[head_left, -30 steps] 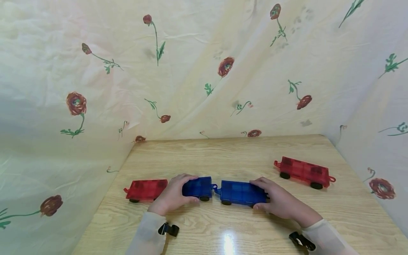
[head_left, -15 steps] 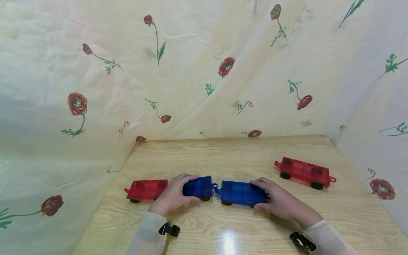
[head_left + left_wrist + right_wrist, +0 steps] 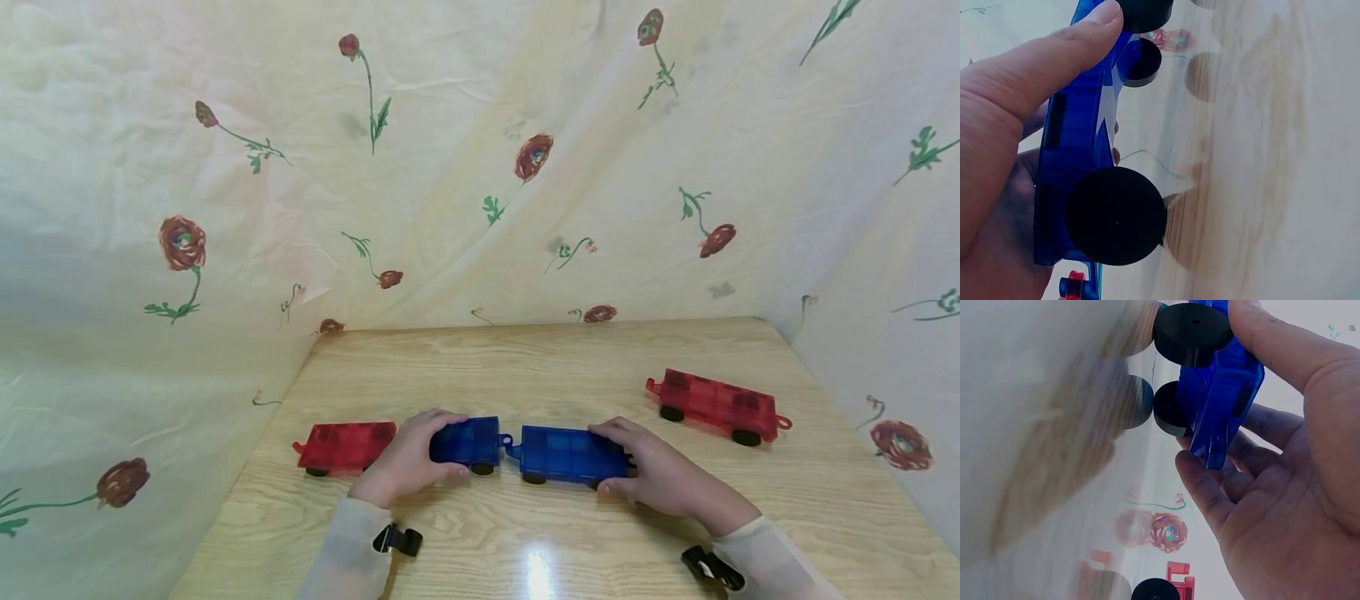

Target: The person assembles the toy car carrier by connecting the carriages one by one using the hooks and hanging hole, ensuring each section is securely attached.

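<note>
Both half closed, the left grip (image 3: 408,458) clasps one blue wagon (image 3: 474,442) and the right grip (image 3: 656,473) a second wagon (image 3: 570,453), probably light, stiff, best held along the sides.

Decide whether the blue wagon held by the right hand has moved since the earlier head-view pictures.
No. The blue wagon held by the right hand shows no clear shift either way against the far edge of the wooden table.

Pale wood-grain tabletop (image 3: 480,362), 1 bright glare spot (image 3: 538,573) at front; cream cloth (image 3: 450,108), red flowers (image 3: 534,157), green leaves (image 3: 381,119), behind and 2 sides.
</note>
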`<control>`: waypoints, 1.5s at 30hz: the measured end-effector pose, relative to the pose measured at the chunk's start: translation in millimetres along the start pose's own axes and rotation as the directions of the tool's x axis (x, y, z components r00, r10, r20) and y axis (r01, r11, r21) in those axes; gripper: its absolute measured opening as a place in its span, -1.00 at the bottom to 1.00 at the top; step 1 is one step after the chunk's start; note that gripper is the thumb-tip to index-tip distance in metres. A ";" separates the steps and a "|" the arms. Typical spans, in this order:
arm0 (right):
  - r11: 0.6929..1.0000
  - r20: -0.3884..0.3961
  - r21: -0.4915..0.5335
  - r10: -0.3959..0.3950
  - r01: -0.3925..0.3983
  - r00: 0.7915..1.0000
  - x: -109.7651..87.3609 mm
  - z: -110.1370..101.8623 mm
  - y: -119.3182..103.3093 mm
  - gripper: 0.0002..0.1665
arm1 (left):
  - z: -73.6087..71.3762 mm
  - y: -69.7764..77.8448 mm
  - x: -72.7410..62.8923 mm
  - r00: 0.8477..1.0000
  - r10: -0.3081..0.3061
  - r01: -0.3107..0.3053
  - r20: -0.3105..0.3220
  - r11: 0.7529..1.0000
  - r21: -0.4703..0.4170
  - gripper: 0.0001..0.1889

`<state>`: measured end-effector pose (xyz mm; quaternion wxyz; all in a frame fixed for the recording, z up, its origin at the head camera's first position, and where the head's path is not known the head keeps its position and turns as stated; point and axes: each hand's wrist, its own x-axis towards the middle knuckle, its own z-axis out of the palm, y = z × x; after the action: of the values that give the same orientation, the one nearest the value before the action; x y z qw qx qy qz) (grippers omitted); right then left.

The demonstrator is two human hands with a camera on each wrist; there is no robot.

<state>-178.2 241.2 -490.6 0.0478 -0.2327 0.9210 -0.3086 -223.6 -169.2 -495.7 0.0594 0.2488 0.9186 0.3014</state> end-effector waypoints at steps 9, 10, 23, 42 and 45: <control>1.000 -0.011 0.000 -0.010 0.010 1.000 -0.1 -0.1 0.9 0.00 | -0.5 0.6 1.5 0.999 0.051 -0.051 0.015 0.998 0.029 -0.14; 1.000 -0.011 -0.001 -0.011 0.011 1.000 -0.1 0.0 1.0 0.00 | -0.4 0.4 1.5 0.999 0.048 -0.049 0.015 0.998 0.029 -0.14; 1.000 -0.011 -0.015 -0.001 0.001 1.000 -0.7 2.2 0.4 0.02 | -0.4 -2.1 -0.8 1.000 0.012 -0.013 0.020 0.999 0.050 -0.13; 0.997 -0.162 -0.037 0.055 -0.062 0.985 -19.0 -33.4 16.4 -0.08 | -6.8 -6.8 -3.0 1.000 0.000 -0.001 0.016 0.998 0.062 -0.13; 0.995 -0.210 -0.060 0.066 -0.080 0.975 -24.8 -44.1 21.4 -0.08 | -7.6 -8.4 -3.7 1.000 0.005 -0.006 0.015 0.998 0.063 -0.12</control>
<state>-174.9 291.7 -469.2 -0.0452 -0.1665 0.9389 -0.2979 -225.8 -180.9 -494.6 0.0575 0.2555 0.9264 0.2706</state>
